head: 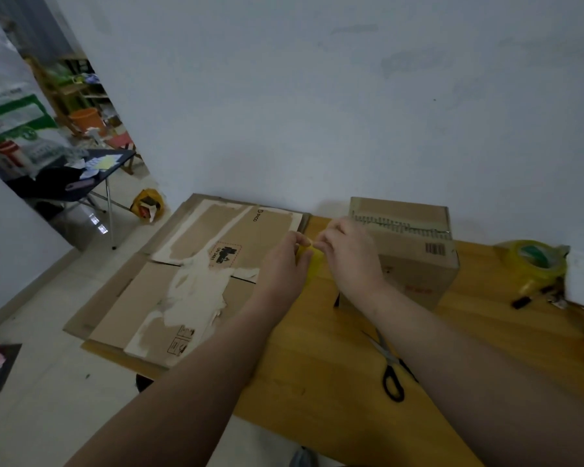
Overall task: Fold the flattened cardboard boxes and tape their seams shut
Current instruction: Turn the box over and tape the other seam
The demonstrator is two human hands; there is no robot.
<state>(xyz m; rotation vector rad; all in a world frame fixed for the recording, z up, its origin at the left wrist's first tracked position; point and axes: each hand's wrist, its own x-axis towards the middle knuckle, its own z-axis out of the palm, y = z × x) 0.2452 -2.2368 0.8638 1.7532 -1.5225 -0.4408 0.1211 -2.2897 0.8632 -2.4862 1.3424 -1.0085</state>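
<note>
Flattened cardboard boxes (196,274) with torn white patches lie stacked on the left part of the wooden table (317,365). A folded box (408,251) stands upright near the wall, with tape across its top. Between them, above the table, my left hand (284,264) and my right hand (348,254) hold a small roll of yellow tape (312,264). The left hand grips the roll and the right hand's fingertips pinch at its top edge. Most of the roll is hidden by the hands.
Black-handled scissors (390,365) lie on the table under my right forearm. A second yellow tape roll (536,261) with dark clips beside it sits at the right. A black folding table (75,176) with clutter stands on the floor at the left.
</note>
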